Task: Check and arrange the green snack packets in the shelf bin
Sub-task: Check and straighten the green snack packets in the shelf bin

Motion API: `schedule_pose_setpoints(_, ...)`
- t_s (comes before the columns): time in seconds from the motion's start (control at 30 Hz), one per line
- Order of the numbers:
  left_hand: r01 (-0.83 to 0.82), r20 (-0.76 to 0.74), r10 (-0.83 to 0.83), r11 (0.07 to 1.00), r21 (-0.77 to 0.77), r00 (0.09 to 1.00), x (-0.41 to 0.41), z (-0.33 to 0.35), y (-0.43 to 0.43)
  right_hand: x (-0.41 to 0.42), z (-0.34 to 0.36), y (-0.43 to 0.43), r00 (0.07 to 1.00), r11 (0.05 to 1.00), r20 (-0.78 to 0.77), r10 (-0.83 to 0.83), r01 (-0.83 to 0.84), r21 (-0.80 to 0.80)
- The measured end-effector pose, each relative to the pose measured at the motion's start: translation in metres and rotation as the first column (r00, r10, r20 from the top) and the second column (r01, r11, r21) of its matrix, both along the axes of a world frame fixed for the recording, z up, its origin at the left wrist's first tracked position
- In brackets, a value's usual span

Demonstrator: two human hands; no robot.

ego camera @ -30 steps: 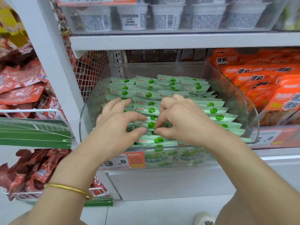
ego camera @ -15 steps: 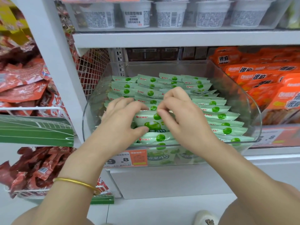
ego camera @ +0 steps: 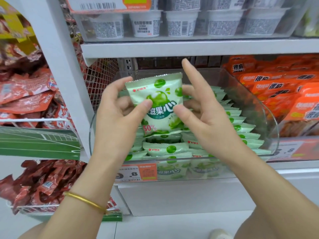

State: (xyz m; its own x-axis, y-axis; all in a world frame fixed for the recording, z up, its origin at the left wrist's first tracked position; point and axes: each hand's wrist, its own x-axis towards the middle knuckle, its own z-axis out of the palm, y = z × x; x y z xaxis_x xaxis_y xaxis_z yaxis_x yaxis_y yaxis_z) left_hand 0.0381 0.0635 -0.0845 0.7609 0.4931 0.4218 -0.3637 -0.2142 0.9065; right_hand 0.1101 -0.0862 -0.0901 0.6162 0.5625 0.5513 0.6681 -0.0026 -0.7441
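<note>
Left hand [ego camera: 117,116] and right hand [ego camera: 205,116] pinch one packet [ego camera: 155,99] by its side edges, upright, long axis vertical, mid-frame, above the bin [ego camera: 259,107].

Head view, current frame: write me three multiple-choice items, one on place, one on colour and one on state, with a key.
1. Where is the held-up green snack packet?
A) on the floor
B) above the clear bin
C) on the top shelf

2. What colour are the neighbouring packets right of the bin?
A) blue
B) orange
C) black

3. What is the left hand doing?
A) pinching the packet
B) resting flat on the shelf
C) hanging empty

Key: B, the packet shows upright over the bin's rows of packets. B, their wrappers are orange. A, the thumb lies on the packet's front with the fingers behind it.
</note>
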Motion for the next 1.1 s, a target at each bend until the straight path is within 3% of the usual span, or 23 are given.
schedule_pose_setpoints(0.07,0.014,0.003,-0.014,1.000,-0.001,1.000,0.000,-0.002,-0.001,0.001,-0.002,0.000,0.998,1.000,0.063,-0.004,0.005,-0.016)
schedule_pose_setpoints(0.13,0.036,-0.019,-0.035,0.995,0.091,0.999,0.000,-0.004,-0.004,0.003,-0.002,-0.001,0.998,0.998,0.033,-0.055,0.054,0.039)
schedule_pose_setpoints(0.27,0.204,-0.073,-0.192,0.950,0.238,0.979,-0.001,-0.007,-0.010,0.010,0.001,-0.009,0.983,0.987,-0.179,-0.051,0.077,0.139)
schedule_pose_setpoints(0.43,0.313,-0.167,-0.286,0.935,0.168,0.944,-0.001,-0.004,-0.012,0.019,-0.003,-0.016,0.920,0.991,-0.389,0.035,0.017,0.129)
schedule_pose_setpoints(0.77,0.397,-0.226,-0.350,0.890,0.222,0.909,0.000,-0.009,-0.009,0.020,-0.005,-0.016,0.913,0.973,-0.400,0.081,0.014,0.228)
schedule_pose_setpoints(0.93,0.287,-0.240,-0.202,0.866,0.408,0.950,0.001,-0.016,-0.006,0.017,-0.005,-0.014,0.933,0.968,-0.360,0.009,0.082,0.237)
schedule_pose_setpoints(1.03,0.024,-0.084,0.045,0.736,0.676,0.995,0.003,-0.018,-0.005,0.017,-0.006,-0.014,0.953,0.968,-0.285,-0.106,0.165,0.191)
schedule_pose_setpoints(1.1,-0.038,-0.027,0.084,0.689,0.724,0.996,0.004,-0.019,-0.006,0.016,-0.006,-0.013,0.962,0.970,-0.242,-0.124,0.168,0.173)
